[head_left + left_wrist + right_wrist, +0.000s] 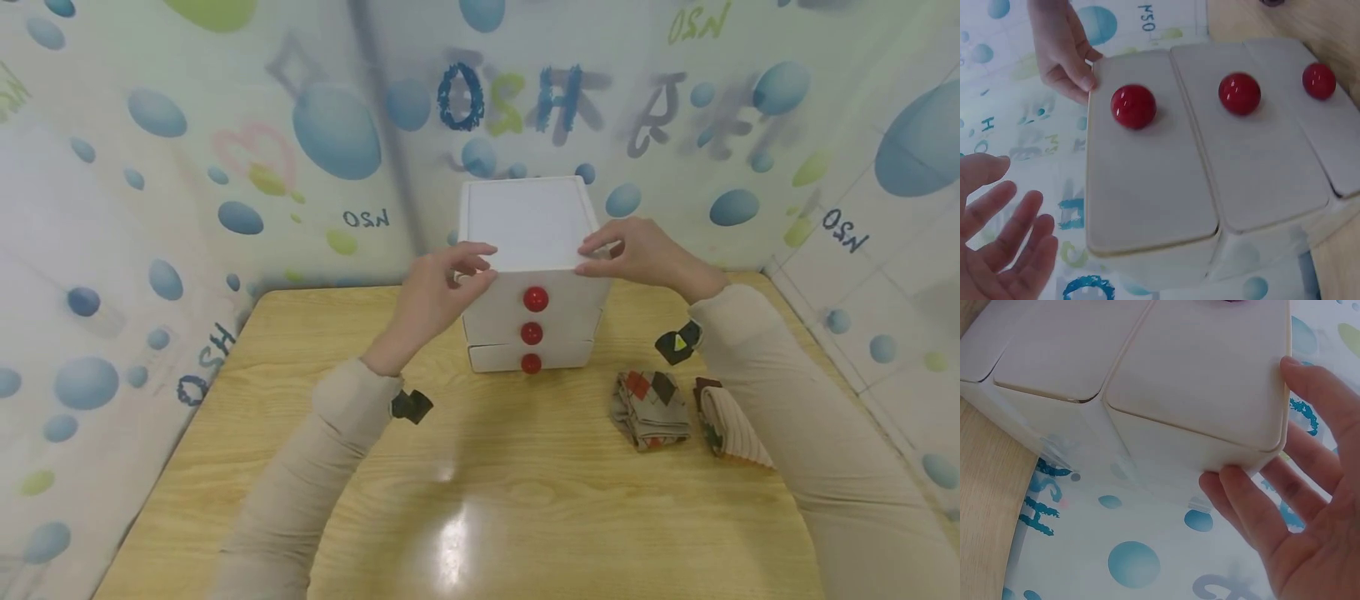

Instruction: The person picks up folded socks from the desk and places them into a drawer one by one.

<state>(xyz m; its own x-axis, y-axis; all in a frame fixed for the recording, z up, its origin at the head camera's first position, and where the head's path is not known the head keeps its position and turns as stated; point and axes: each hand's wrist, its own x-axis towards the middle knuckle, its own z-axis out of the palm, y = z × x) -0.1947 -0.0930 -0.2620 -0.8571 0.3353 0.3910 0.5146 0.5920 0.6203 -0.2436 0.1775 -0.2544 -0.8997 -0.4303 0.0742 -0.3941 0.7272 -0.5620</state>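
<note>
A white drawer box [528, 221] stands at the back of the table, with three stacked drawers, each bearing a round red knob [1134, 107]. All three drawer fronts look pushed in, though thin gaps show around the lowest one. My right hand [637, 254] touches the top right front corner; in the right wrist view its thumb [1300, 372] meets the front's edge and two fingertips rest on the side. By the top left front corner hovers my left hand [442, 292], fingers loosely bent. The left wrist view shows that hand [1004, 237] apart from the box, holding nothing.
Right of the box lies a folded argyle-patterned sock bundle [651, 410]. Beside it a ribbed beige folded bundle [731, 425] is partly covered by my right sleeve. The wooden table [480, 492] meets a patterned wall covering [337, 208] behind the box.
</note>
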